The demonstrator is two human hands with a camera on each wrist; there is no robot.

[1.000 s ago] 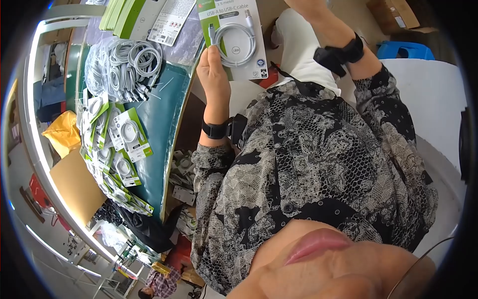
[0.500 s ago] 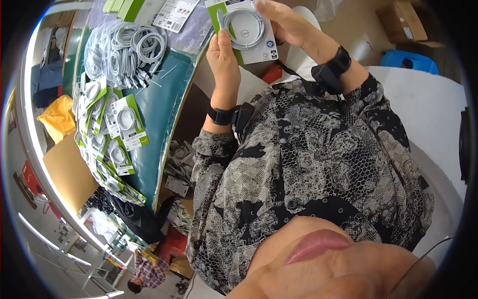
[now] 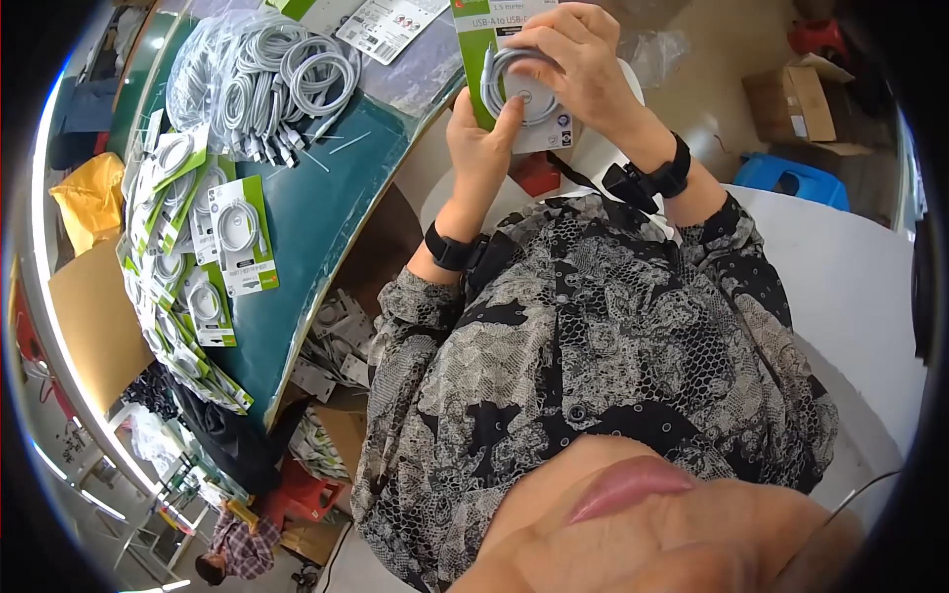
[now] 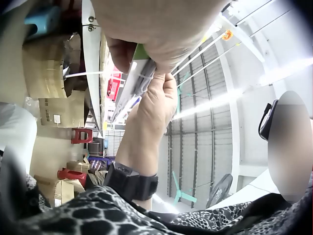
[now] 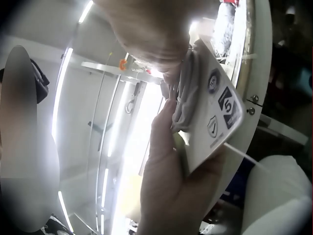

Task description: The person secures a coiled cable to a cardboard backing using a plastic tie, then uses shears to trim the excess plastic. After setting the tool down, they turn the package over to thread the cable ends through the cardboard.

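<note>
A retail card (image 3: 473,59) printed "1.5 meter USB-A to USB-C" is held up by the left hand (image 3: 481,150), its thumb lying over the front. Mounted on that card is a coiled grey USB cable (image 3: 491,91). The right hand (image 3: 581,71) curls its fingers and thumb about the upper part of the coil. From the right wrist, the coil (image 5: 185,105) stands out from the card's face (image 5: 203,115), the left thumb reaching up beside it. The left wrist view has the card (image 4: 131,85) almost edge-on between both hands.
On the green table (image 3: 326,212) at the left lie a bagged heap of grey cables (image 3: 262,84) and a row of carded cables (image 3: 237,232). More packs (image 3: 331,336) sit below the table edge. A cardboard box (image 3: 806,104) and blue stool (image 3: 791,180) stand right.
The right hand has come in from the upper right to the card and now grips the cable coil. The left hand has kept hold of the card and shifted right in view.
</note>
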